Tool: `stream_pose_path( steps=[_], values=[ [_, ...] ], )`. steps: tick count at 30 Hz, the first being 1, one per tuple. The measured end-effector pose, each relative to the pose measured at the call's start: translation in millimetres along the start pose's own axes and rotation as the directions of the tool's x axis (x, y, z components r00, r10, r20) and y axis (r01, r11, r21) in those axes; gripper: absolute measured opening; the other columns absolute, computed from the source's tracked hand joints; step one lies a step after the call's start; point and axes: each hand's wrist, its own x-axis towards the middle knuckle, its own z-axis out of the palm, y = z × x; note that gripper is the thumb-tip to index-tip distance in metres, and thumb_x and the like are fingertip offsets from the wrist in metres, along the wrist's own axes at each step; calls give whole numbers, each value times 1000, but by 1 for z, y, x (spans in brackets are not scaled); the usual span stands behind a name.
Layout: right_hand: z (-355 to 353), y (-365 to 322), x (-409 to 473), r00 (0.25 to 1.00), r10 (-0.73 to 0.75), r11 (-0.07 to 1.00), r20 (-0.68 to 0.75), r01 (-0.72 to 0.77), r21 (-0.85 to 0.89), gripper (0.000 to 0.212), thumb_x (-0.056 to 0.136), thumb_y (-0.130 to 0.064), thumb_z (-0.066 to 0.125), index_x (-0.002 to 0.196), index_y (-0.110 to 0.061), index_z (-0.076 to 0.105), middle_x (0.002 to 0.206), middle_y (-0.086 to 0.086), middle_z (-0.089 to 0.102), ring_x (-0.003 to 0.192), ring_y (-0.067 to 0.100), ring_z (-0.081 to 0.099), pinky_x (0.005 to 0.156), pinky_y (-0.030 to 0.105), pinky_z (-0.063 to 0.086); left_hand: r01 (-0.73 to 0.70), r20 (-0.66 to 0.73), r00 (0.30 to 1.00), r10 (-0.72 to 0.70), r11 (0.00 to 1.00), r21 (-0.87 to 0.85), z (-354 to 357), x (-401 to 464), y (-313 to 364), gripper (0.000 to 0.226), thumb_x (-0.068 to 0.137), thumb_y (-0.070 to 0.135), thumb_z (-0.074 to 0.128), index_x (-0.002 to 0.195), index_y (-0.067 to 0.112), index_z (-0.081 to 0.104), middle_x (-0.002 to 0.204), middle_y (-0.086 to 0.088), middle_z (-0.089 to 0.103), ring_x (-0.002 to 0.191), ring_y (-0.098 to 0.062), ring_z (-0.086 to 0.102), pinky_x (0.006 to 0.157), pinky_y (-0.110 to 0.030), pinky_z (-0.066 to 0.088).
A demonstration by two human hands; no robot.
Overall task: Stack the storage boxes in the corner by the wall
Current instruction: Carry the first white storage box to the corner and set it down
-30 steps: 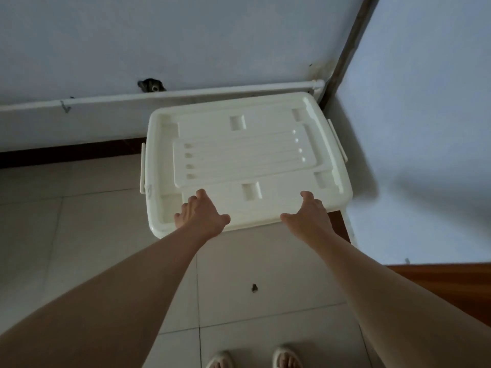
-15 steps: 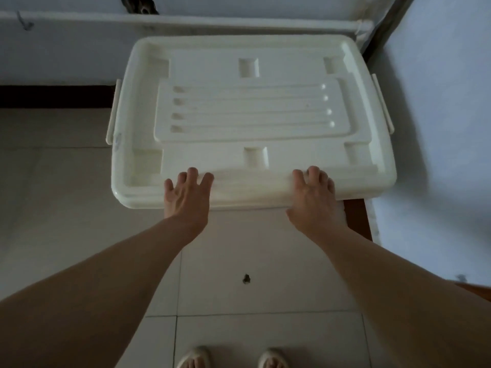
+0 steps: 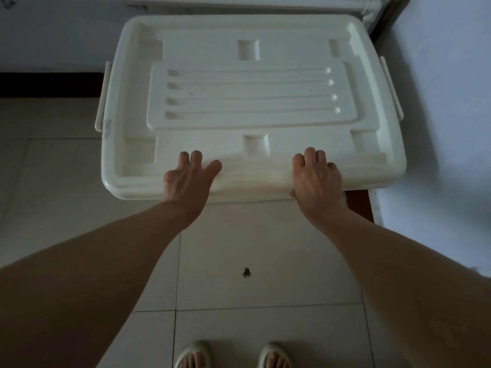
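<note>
The white lidded storage box (image 3: 247,102) sits at twelve o'clock, tucked into the corner where the back wall (image 3: 53,35) meets the side wall (image 3: 438,102). Its long axis runs nine to three. Both hands lie flat and apart on the near rim, left hand (image 3: 187,179) at eleven, right hand (image 3: 316,179) at one, equally near, gripping nothing that I can see

Arms: both bare to the frame's edge, no sleeves in view.
Left hand (image 3: 187,179): bare, no ring or watch.
Right hand (image 3: 316,179): bare, likewise unadorned.
Feet: at 6 o'clock, pale open-toed slippers (image 3: 194,354), toes showing.
</note>
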Motion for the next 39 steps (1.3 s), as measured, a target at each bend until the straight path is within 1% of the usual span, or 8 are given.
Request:
stream_pose_path(
  steps=[15,19,22,24,26,31,35,39],
  values=[
    [4,-4,1,1000,1,999,-9,-1,-34,27,81,-10,67,99,-9,47,103,6,49,96,22,49,68,29,31,-3,21,1000,3,1000,16,-3,2,-3,49,82,10,66,121,23,39,115,-10,38,108,-28,41,62,-31,35],
    [3,-4,-10,999,9,997,-54,-13,-75,27,78,-11,67,97,-13,48,101,3,52,92,18,51,67,26,38,15,46,999,-16,1000,21,-6,0,-3,54,79,12,70,122,20,39,117,-10,38,108,-26,41,62,-31,35],
    [0,1,-16,998,-55,998,2,55,33,34,77,-3,63,104,-9,44,109,10,46,97,23,46,75,29,39,7,86,996,-9,1000,19,-13,-2,-1,57,77,14,73,123,17,40,118,-10,41,108,-26,44,65,-31,36],
    [-9,5,-16,993,-85,992,81,77,102,42,74,-6,66,109,-7,42,114,12,44,101,25,44,82,30,39,22,132,991,-19,999,-24,-20,-5,1,62,76,25,75,126,18,40,122,-10,41,112,-26,44,70,-34,39],
    [-21,8,-18,982,-90,988,168,67,139,53,74,-19,70,117,-9,41,121,13,41,108,26,43,91,32,38,35,175,984,-25,998,-53,-28,-11,2,70,74,41,74,131,21,37,131,-10,37,120,-26,41,87,-37,40],
    [-60,12,-34,948,-126,977,292,68,201,97,71,-44,73,143,-14,16,146,13,19,133,31,24,110,38,24,50,225,974,-36,997,-58,-63,-31,0,87,76,58,64,143,28,18,153,-8,12,139,-28,19,108,-44,24],
    [-102,10,-46,931,-142,975,335,73,210,93,73,-45,70,143,-15,18,149,15,13,137,32,17,113,40,20,53,283,958,-44,998,-24,-97,-48,-6,94,79,63,56,149,24,6,157,-8,4,145,-30,2,115,-49,10],
    [-144,7,-57,933,-143,975,332,75,209,86,74,-44,69,140,-15,23,148,15,15,136,32,18,112,40,22,53,286,957,-39,998,-41,-131,-64,-18,96,80,63,55,149,23,3,157,-8,6,146,-31,-1,115,-49,9]
  ],
)
